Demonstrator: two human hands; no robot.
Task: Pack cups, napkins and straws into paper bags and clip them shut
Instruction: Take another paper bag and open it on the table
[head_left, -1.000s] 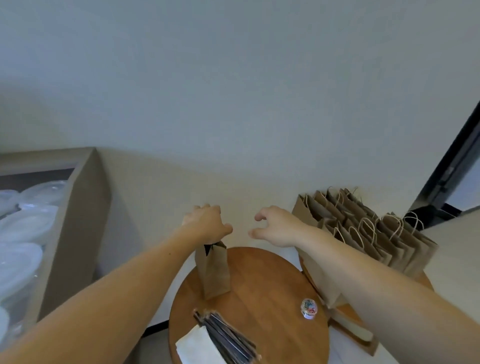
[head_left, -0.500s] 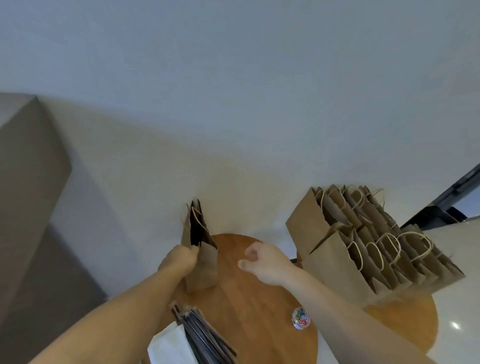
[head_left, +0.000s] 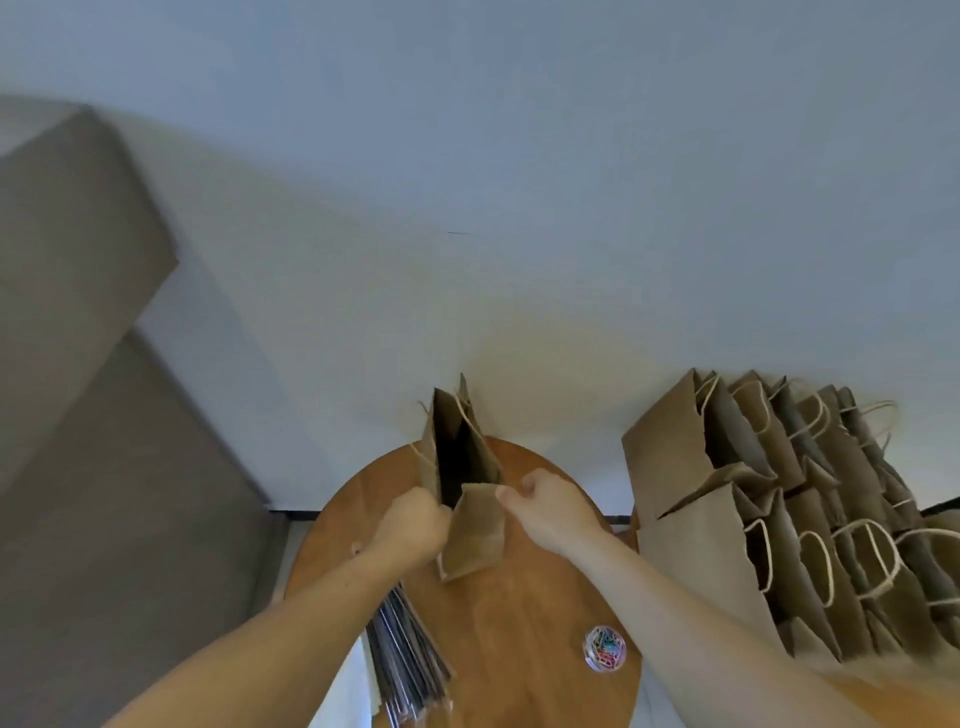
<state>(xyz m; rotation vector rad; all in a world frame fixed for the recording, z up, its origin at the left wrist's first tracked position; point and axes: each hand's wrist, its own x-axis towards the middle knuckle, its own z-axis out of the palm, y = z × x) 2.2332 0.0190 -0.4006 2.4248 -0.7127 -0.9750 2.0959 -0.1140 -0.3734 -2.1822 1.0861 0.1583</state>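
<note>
The kraft paper bag (head_left: 470, 540) stands upright on the round wooden table (head_left: 519, 623), its mouth partly open. Its left rim is gripped by the left hand (head_left: 410, 530), fingers curled. The corner of the front panel is met by the thumb of the right hand (head_left: 545, 506), fingers curled, a pinch unconfirmed. The rims are best drawn apart evenly, base kept flat, lest the paper be torn.

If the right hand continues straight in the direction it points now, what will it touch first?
Most likely the open paper bag: the right hand points left at its upper edge, which the left hand grips from the other side. Whether it already touches the bag is unclear.
</note>
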